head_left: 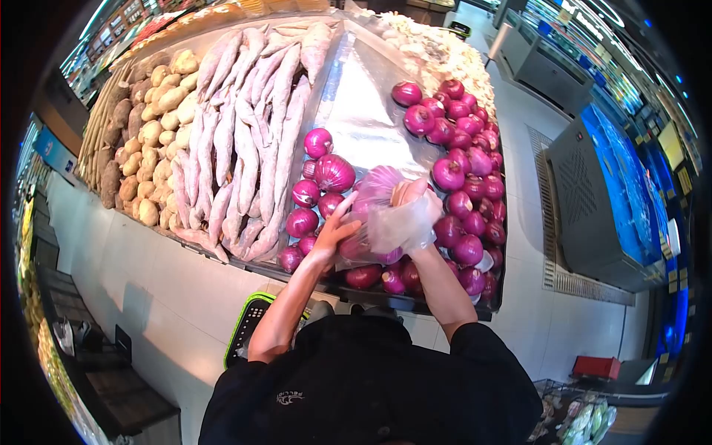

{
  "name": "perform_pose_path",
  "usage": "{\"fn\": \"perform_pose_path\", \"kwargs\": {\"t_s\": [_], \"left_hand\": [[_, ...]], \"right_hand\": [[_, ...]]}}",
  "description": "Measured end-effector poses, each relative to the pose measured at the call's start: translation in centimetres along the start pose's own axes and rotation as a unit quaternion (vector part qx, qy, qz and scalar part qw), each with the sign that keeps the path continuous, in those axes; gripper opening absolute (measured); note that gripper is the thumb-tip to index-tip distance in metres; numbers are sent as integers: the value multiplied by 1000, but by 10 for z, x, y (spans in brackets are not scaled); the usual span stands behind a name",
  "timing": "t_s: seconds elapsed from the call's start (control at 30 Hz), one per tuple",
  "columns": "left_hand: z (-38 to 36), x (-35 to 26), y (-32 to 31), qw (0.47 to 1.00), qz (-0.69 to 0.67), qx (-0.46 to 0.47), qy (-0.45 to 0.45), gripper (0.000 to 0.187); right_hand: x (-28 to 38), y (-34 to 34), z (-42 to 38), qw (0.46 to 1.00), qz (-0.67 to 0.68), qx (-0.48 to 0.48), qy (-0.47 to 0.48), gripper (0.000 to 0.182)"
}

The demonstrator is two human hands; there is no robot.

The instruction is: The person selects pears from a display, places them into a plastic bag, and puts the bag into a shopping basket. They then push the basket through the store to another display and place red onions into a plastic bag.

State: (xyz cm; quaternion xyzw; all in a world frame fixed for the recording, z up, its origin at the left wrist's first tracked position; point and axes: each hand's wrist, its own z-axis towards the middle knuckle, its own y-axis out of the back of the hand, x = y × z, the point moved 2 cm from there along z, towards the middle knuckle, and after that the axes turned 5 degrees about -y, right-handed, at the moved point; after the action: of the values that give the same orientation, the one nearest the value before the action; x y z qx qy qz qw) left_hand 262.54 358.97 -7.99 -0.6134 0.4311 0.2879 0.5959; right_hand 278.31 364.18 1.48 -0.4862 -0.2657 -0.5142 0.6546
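Note:
My right hand [412,211] is wrapped in a clear plastic bag [393,228], its fingers closed around a red onion [379,184] through the plastic. Beside the bag's left side is my left hand [337,228], with its fingers spread and the fingertips near the bag. Loose red onions [334,173] lie left of the hands, and a larger pile of them [467,178] is on the right. Between these groups, a shiny silver sheet [363,96] lines the display. Part of what is under the bag is hidden.
Long pale roots [245,133] and potatoes [152,133] fill the display's left side. Small pale produce [445,52] lies at the back right. A green-rimmed basket [248,322] stands on the floor at lower left. A grey case [601,200] stands across the right aisle.

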Motion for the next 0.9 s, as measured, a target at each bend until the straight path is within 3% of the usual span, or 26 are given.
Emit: {"fn": "perform_pose_path", "kwargs": {"t_s": [0.1, 0.17, 0.2, 0.23, 0.27, 0.3, 0.33, 0.37, 0.43, 0.47, 0.5, 0.57, 0.6, 0.63, 0.67, 0.8, 0.9], "left_hand": [[23, -2, 4, 998, 21, 51, -37, 76], [25, -3, 0, 974, 183, 47, -126, 74], [27, -2, 1, 955, 252, 32, -153, 68], [28, -2, 2, 954, 254, 32, -153, 68], [24, -6, 1, 869, 431, 8, -243, 65], [19, -9, -4, 743, 587, -16, -321, 63], [17, -9, -9, 763, 560, -21, -322, 59], [14, -12, -10, 750, 567, 7, -340, 61], [2, -22, -26, 803, 479, -6, -353, 67], [-1, -27, -38, 802, 462, -9, -378, 71], [-3, -30, -49, 800, 445, -11, -402, 74], [9, -33, -56, 791, 464, 13, -400, 73], [15, -30, -56, 778, 494, 10, -389, 71], [21, -25, -56, 764, 524, 6, -376, 69], [25, -22, -53, 792, 490, 1, -364, 65], [33, -13, -52, 804, 472, 19, -362, 63], [35, 0, -43, 852, 405, -2, -332, 66]], "right_hand": [[2, 1, 26, 974, -88, 76, 195, 42], [3, 3, 32, 930, -153, 120, 312, 40], [0, 1, 38, 910, -175, 126, 354, 25], [-4, -1, 42, 911, -174, 124, 354, 25], [-8, -5, 44, 893, -206, 135, 377, 24], [-13, -8, 46, 873, -239, 147, 399, 24], [-25, -6, 45, 874, -246, 142, 395, 25], [-35, -3, 46, 873, -243, 141, 398, 25], [-51, 7, 44, 920, -243, 64, 301, 26], [-54, 9, 45, 954, -230, 54, 187, 30], [-54, 9, 48, 953, -232, 54, 189, 30], [-57, 6, 45, 899, -323, 149, 255, 30], [-75, 12, 38, 942, -282, 146, 109, 25], [-81, 20, 36, 942, -285, 142, 107, 25], [-78, 21, 34, 938, -284, 155, 122, 20], [-66, 22, 39, 907, -341, 190, 158, 10], [-52, 19, 41, 923, -322, 164, 130, 12]]}}
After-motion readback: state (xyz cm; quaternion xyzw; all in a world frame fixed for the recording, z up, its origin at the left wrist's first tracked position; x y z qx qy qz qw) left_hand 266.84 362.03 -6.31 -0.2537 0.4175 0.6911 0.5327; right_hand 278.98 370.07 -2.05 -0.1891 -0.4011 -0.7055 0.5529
